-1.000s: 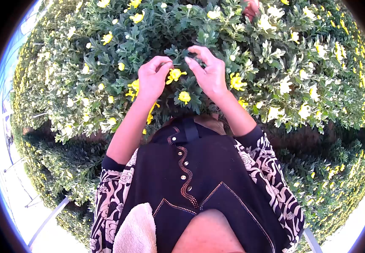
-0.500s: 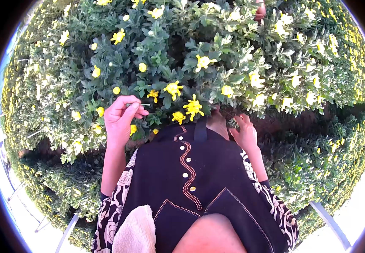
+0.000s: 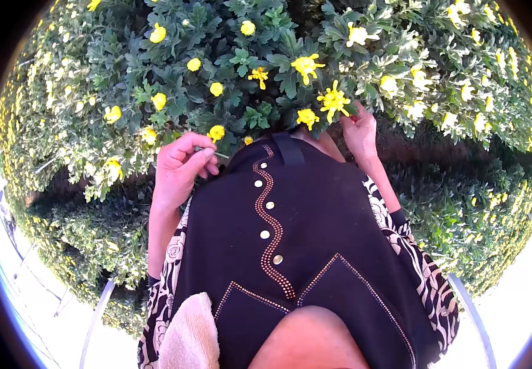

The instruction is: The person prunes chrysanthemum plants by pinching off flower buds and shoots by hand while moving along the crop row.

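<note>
My left hand (image 3: 185, 165) is closed in a pinch, with a short thin green stem (image 3: 223, 156) sticking out past the thumb and forefinger. Just above it is a round yellow chrysanthemum bud (image 3: 216, 133). My right hand (image 3: 361, 132) has its fingers drawn together at the edge of the leaves; what they grip, if anything, is hidden. Beside those fingertips a spidery yellow bloom (image 3: 333, 102) is open, and a smaller yellow bloom (image 3: 308, 118) grows to its left.
Dense leafy chrysanthemum plants (image 3: 204, 37) with scattered yellow flowers fill the area ahead. A shaded gap (image 3: 438, 144) runs between rows on the right. My dark apron (image 3: 315, 215) touches the plants' near edge. Pale poles (image 3: 472, 317) stand behind at both sides.
My view has shifted, so the blooms sit further right. My right hand has moved up to the leaves by the spidery bloom, its fingers closing. My left hand keeps hold of the stem.
</note>
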{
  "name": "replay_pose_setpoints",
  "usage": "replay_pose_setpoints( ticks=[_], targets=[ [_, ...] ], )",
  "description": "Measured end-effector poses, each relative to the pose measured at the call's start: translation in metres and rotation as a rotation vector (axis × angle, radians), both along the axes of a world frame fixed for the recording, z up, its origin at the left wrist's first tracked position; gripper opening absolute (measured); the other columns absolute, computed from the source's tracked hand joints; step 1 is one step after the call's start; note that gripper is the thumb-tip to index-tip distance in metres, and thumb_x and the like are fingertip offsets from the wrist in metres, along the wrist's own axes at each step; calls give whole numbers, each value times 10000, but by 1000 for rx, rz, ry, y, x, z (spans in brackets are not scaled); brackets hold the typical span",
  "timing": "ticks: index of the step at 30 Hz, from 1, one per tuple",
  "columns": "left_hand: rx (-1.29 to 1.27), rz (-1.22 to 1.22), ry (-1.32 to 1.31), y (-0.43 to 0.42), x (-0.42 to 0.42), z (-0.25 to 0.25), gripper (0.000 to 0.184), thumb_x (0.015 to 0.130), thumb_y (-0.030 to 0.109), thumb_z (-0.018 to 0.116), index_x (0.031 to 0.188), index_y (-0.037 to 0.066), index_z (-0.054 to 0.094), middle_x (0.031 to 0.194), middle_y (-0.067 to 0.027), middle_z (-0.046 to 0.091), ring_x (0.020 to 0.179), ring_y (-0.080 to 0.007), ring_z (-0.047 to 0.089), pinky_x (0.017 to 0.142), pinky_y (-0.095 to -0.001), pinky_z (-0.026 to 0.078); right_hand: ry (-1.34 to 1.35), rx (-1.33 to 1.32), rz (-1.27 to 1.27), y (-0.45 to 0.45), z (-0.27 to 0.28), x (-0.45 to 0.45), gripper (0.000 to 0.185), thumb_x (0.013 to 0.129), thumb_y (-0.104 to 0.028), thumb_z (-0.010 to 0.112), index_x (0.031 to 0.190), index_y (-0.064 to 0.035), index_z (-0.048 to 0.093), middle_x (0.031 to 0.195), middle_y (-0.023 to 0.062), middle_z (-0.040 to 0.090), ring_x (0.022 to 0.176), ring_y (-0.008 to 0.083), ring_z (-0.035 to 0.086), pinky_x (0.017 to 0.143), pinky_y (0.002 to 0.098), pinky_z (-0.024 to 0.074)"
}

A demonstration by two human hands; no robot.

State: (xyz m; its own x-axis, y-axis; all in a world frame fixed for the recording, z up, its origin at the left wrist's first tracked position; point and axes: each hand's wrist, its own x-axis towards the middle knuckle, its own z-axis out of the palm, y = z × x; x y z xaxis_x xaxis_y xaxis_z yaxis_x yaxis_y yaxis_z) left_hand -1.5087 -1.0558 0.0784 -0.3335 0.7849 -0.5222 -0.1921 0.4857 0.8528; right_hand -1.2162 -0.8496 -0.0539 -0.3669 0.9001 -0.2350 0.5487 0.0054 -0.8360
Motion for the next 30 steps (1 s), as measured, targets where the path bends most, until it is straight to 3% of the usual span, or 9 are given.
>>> replay_pose_setpoints(
  ticks=[3,5,6,9,12,17,19,21,30],
  targets=[
    [-80,95,-8,-30,9,-1,55,914,67,611,945,49,653,731,-10,658,614,-80,639,510,-177,435,-113,-52,90,14,-11,14,213,832,-8,608,1036,-1,670,926,85,726,847,75,629,756,267,499],
    [-248,139,-34,-52,16,-12,51,910,76,610,937,61,651,720,-6,650,602,-78,630,504,-175,429,-345,-178,447,19,-10,20,207,854,-81,631,1039,4,668,947,89,726,874,109,643,787,283,496],
    [-292,141,-37,-62,20,-25,47,905,88,615,930,69,649,699,0,640,581,-71,616,498,-180,424,-339,-364,704,22,-5,19,346,850,-202,605,1163,-61,651,1032,202,689,996,326,660,898,394,490],
    [-367,-56,273,-85,40,-77,216,894,110,621,1092,23,628,935,-96,669,896,-202,663,795,-317,520,-152,-485,921,12,-12,0,380,908,-271,572,1212,-46,612,1135,228,649,1053,351,631,932,398,470],
    [-398,-101,471,-66,73,-113,371,882,110,629,1232,10,559,1079,-138,649,1043,-224,618,919,-343,477,46,-269,736,-4,-48,-29,306,966,-193,531,1242,-66,565,1006,92,656,929,198,614,884,327,468],
    [-52,296,173,3,113,-133,473,855,85,645,1295,-6,499,1153,-158,635,1060,-191,613,902,-309,483,65,210,734,13,-47,-85,558,905,-169,592,1429,-106,411,1207,155,609,1091,249,586,952,352,448],
    [92,388,181,18,112,-135,484,847,78,651,1295,-15,492,1166,-161,632,1065,-184,609,905,-301,482,225,189,792,22,-59,-103,565,886,-178,621,1411,-84,435,1266,166,592,1135,256,585,990,360,445],
    [59,255,240,25,109,-139,463,843,68,658,1273,-19,511,1170,-155,632,1052,-189,612,903,-295,489,-4,-215,825,26,-68,-111,561,888,-268,625,1386,-59,470,1267,191,589,1150,314,578,1008,393,426],
    [203,656,151,58,120,-154,176,874,69,690,1033,-9,685,982,-29,698,891,-79,619,828,-255,493,346,-191,742,7,-99,-113,288,919,-253,615,1100,-33,651,945,64,680,840,138,605,759,312,488]
  ],
)
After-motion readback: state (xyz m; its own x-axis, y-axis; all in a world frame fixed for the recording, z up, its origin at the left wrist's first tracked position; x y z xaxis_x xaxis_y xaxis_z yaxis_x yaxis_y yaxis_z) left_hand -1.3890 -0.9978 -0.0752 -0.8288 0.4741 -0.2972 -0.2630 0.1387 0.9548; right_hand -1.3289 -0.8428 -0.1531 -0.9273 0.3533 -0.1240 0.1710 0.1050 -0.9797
